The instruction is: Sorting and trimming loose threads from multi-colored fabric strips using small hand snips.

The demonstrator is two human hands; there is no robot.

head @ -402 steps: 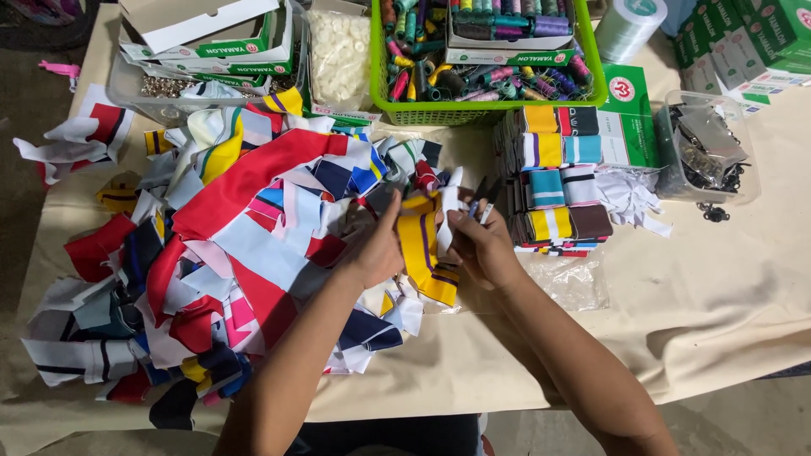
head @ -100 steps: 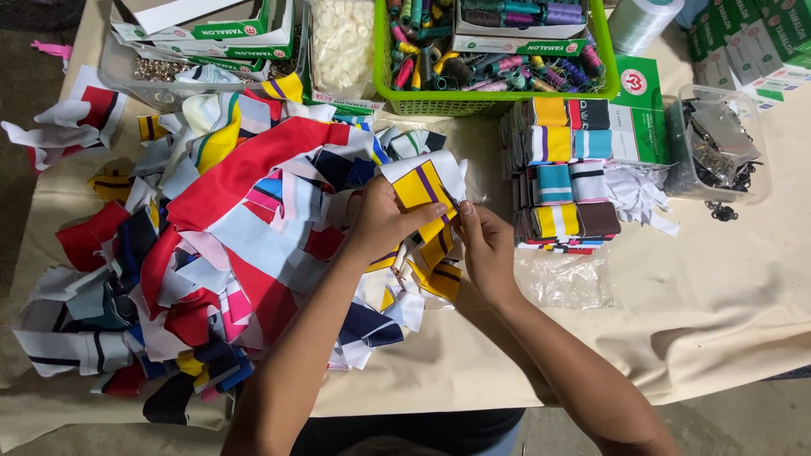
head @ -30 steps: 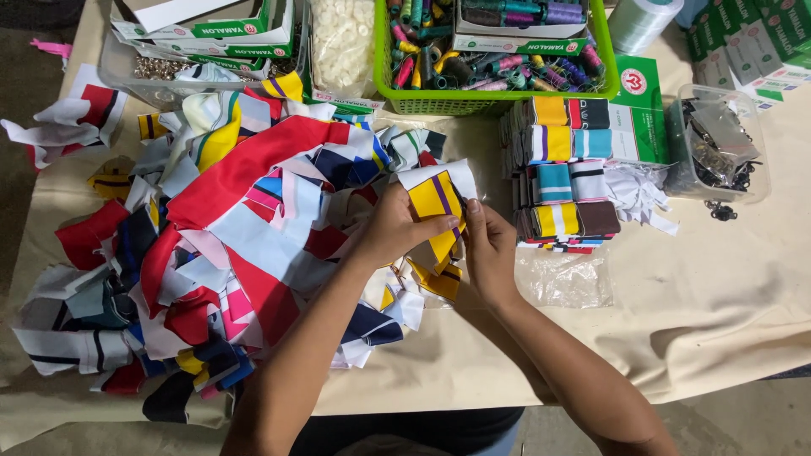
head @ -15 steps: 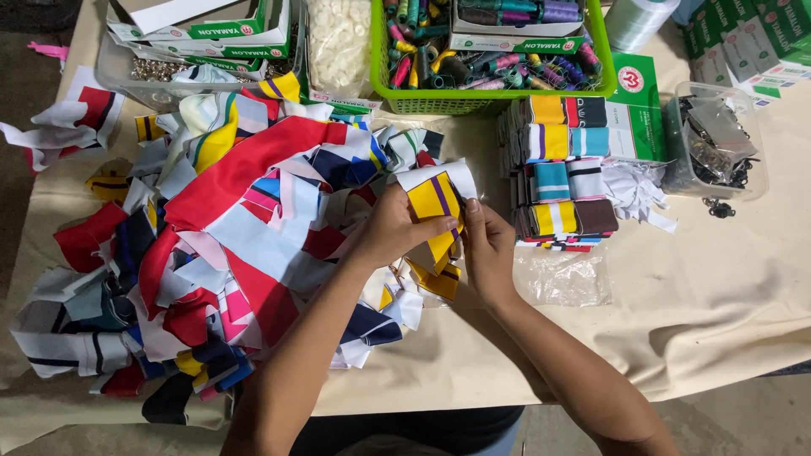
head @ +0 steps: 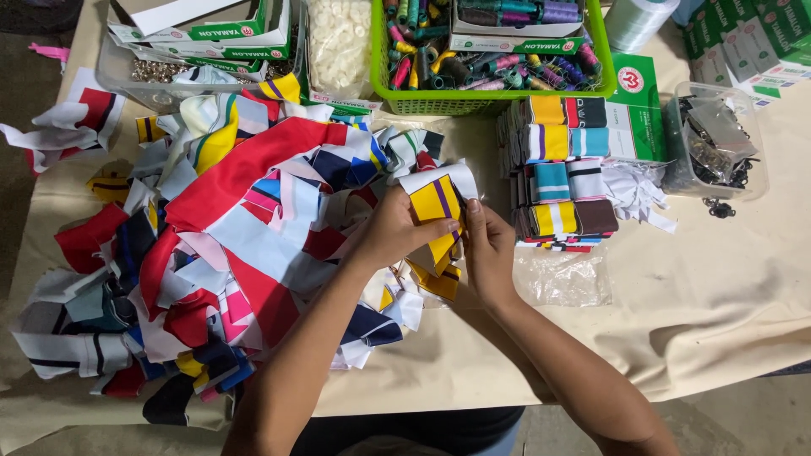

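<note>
Near the centre of the surface (head: 726, 295), which is draped in a cream cloth, two hands meet over one yellow fabric strip (head: 435, 207) with a purple stripe and a white end. The left hand (head: 393, 232) comes in from seven o'clock and its fingers (head: 439, 226) are pressed onto the strip's face, thumb hidden behind, pinching it. The right hand (head: 488, 249) rises from five o'clock; its fingers, held together, grip the strip's right edge. The strip stands just above a few more yellow pieces lying beneath it. At nine o'clock of the hands spreads one big heap of fabric scraps (head: 211, 253) in red, white, navy, pink and yellow, too tangled to count. At two o'clock, touching nothing of the hands, sits one neat stack of folded strips (head: 562, 173), arranged in about four rows of two. One clear plastic bag (head: 566, 279) lies just at three o'clock of the right hand. At twelve o'clock stands one green basket (head: 490, 101) full of thread spools, with one clear tub of white buttons (head: 338, 42) to its left. One clear tub of dark metal parts (head: 714, 143) sits far out at two o'clock.
</note>
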